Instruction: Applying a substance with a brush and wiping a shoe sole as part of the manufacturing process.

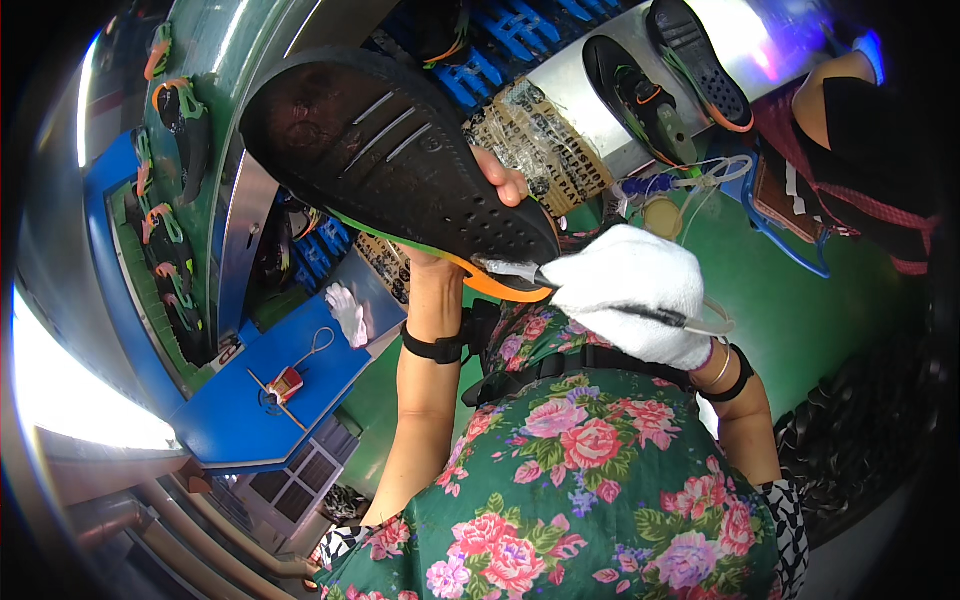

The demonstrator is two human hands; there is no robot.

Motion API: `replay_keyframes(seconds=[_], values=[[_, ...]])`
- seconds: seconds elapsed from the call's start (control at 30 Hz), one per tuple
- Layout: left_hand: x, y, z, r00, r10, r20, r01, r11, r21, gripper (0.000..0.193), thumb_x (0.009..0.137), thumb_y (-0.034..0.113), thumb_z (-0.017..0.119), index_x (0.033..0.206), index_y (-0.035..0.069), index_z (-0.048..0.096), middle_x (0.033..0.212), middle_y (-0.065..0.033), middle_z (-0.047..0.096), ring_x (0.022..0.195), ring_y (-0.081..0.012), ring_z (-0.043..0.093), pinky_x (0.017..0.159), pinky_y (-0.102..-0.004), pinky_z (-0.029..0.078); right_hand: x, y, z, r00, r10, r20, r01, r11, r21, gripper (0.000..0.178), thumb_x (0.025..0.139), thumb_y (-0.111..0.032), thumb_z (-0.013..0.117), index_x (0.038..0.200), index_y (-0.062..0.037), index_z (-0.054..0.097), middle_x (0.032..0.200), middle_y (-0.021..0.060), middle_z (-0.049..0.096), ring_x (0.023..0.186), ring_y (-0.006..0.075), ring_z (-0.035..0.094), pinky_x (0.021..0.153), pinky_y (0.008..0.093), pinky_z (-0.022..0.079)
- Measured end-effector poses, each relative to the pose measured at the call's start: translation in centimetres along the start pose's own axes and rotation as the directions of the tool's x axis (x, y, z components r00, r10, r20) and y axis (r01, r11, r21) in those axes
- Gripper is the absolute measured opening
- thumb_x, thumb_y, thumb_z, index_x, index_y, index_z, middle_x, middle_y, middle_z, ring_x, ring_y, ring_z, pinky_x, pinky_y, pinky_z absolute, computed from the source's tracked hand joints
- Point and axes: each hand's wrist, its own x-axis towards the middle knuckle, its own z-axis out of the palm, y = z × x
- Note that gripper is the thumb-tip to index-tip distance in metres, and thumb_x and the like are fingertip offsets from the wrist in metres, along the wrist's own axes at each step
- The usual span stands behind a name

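Green floor [830,290], blue table [225,415] off to the left, and a metal bench [765,50] with a couple of shoes [630,95] parked on it, so a pretty busy workshop. The black shoe [390,150] is up in the air in front of the person, sole toward the camera, not resting on anything I can see. Left hand [500,180] is bare, fingers hooked over its edge; right hand [635,290], in a white glove, is closed around a brush [510,270], its pale tip right by the orange rim [490,287]. My worry: only one hand is carrying the shoe, so if that grip slips, the brush could skid across the sole. Press too hard and anything on the tip might smear, though I can't tell if it's wet. Also, that thin tube [715,320] near the right wrist could snag and yank the brush sideways.
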Motion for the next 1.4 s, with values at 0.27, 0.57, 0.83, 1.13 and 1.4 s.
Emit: replay_keyframes(seconds=[0.27, 0.57, 0.83, 1.13, 1.4], values=[[0.4, 0.2, 0.3, 1.0, 0.026, 0.014, -0.025, 0.998, -0.06, 0.046, 0.094, 0.045, 0.067, 0.105, 0.0, 0.065, 0.098, -0.0119, 0.065, 0.084, -0.0236, 0.064, 0.081, -0.0421, 0.047, -0.3, 0.1, -0.3, 0.998, -0.058, 0.024, 0.059, 0.998, -0.016, 0.02, 0.074, -0.005, 0.082, 0.094, -0.0067, 0.079, 0.096, 0.0086, 0.078, 0.081, 0.0241, 0.071, 0.073, 0.0348, 0.055], [0.2, -0.2, -1.4, 0.993, 0.045, 0.112, -0.035, 0.996, -0.085, 0.073, 0.085, 0.058, 0.074, 0.115, -0.006, 0.06, 0.107, -0.0167, 0.065, 0.093, -0.0281, 0.062, 0.087, -0.0444, 0.047, -0.8, -0.4, -0.4, 0.989, -0.139, 0.053, 0.145, 0.98, -0.132, 0.022, 0.075, -0.006, 0.082, 0.097, -0.0083, 0.079, 0.101, 0.0074, 0.077, 0.081, 0.0245, 0.071, 0.072, 0.0356, 0.056], [0.5, -0.2, 1.1, 0.995, 0.093, 0.032, -0.092, 0.995, -0.046, 0.05, 0.096, 0.045, 0.063, 0.108, -0.003, 0.064, 0.101, -0.0126, 0.064, 0.087, -0.0247, 0.064, 0.082, -0.0423, 0.047, -1.3, -0.2, -0.6, 0.991, -0.126, 0.041, 0.13, 0.988, -0.083, 0.023, 0.076, -0.006, 0.081, 0.098, -0.0103, 0.079, 0.102, 0.0065, 0.077, 0.083, 0.024, 0.071, 0.071, 0.0351, 0.057], [-0.1, -1.3, -1.3, 0.999, 0.019, 0.031, -0.014, 0.99, -0.14, 0.087, 0.083, 0.077, 0.063, 0.126, 0.001, 0.057, 0.113, -0.017, 0.062, 0.1, -0.0318, 0.061, 0.09, -0.044, 0.05, -2.1, -0.8, 0.8, 0.952, -0.291, 0.091, 0.303, 0.936, -0.177, 0.03, 0.075, -0.005, 0.079, 0.104, -0.0139, 0.078, 0.109, 0.0081, 0.076, 0.09, 0.0242, 0.072, 0.077, 0.036, 0.059], [1.0, -1.5, 0.8, 0.998, 0.067, 0.02, -0.061, 0.971, -0.231, 0.067, 0.096, 0.055, 0.06, 0.117, -0.008, 0.06, 0.107, -0.0174, 0.063, 0.098, -0.0284, 0.066, 0.096, -0.0447, 0.051, -2.4, -1.1, -0.3, 0.963, -0.255, 0.09, 0.269, 0.937, -0.223, 0.034, 0.075, -0.005, 0.079, 0.107, -0.0128, 0.077, 0.113, 0.0094, 0.075, 0.095, 0.0252, 0.072, 0.082, 0.0367, 0.058]])
